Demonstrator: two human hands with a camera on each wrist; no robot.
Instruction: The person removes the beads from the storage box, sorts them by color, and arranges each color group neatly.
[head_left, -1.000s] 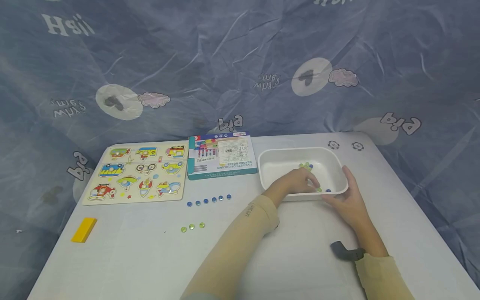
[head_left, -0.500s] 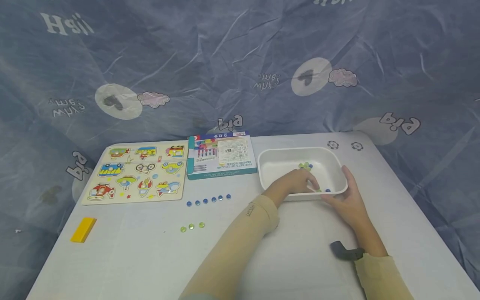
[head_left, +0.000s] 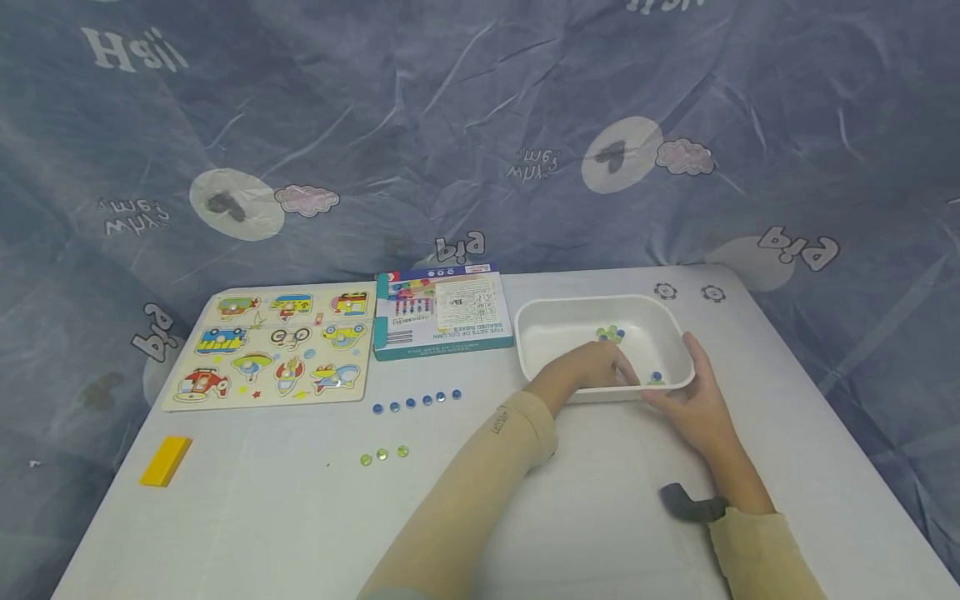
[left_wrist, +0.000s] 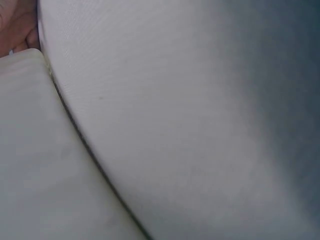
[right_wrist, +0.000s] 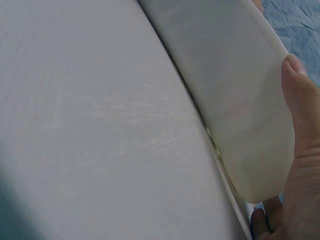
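In the head view, a white plastic tray stands on the right half of the table. My left hand reaches over its front rim, fingers pointing down inside. The front wall hides the fingertips, so I cannot see whether they pinch anything. Close to them lie a blue bead and a partly hidden green one. Farther back in the tray is a small cluster of green and blue beads. My right hand grips the tray's right front corner, thumb along the wall in the right wrist view.
A row of several blue beads and three green beads lie left of my left arm. Behind them are a wooden vehicle puzzle board and a flat cardboard box. A yellow block lies at the far left.
Inside the tray my left fingers have shifted slightly; the green bead near them now sits right beside the blue one. My right hand keeps its hold on the tray.
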